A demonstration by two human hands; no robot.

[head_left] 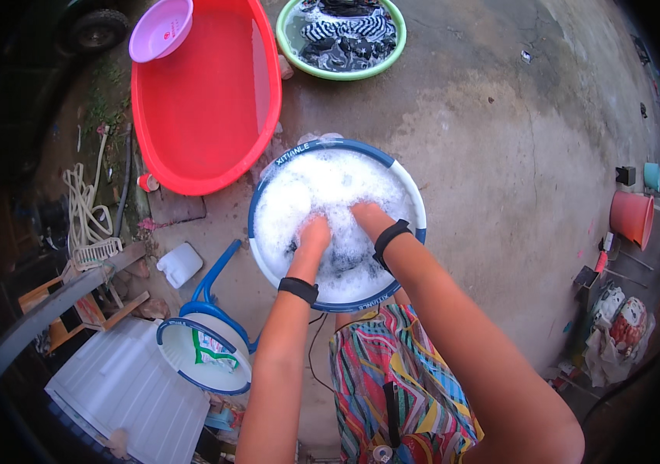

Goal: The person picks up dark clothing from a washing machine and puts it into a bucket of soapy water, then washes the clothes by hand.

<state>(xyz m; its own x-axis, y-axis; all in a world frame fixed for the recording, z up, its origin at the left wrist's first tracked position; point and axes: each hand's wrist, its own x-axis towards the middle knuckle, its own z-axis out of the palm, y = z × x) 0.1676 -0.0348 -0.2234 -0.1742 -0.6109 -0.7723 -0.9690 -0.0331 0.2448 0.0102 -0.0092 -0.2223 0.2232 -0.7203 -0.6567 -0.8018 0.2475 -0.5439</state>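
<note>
A round basin with a blue and white rim stands in front of me, filled with white suds. Both hands reach down into the foam, a black band around each wrist. My left hand is sunk to the back of the hand near the middle. To its right, my right hand dips in too, apart from the left. Foam hides the fingers of both, so what they hold cannot be made out. Something dark shows dimly through thinner suds between and below the hands.
A large red tub holds a pink basin at its far end. Beyond mine, a green basin contains soaking dark and striped clothes. At left are a blue-rimmed basin, a white jug and a coiled hose.
</note>
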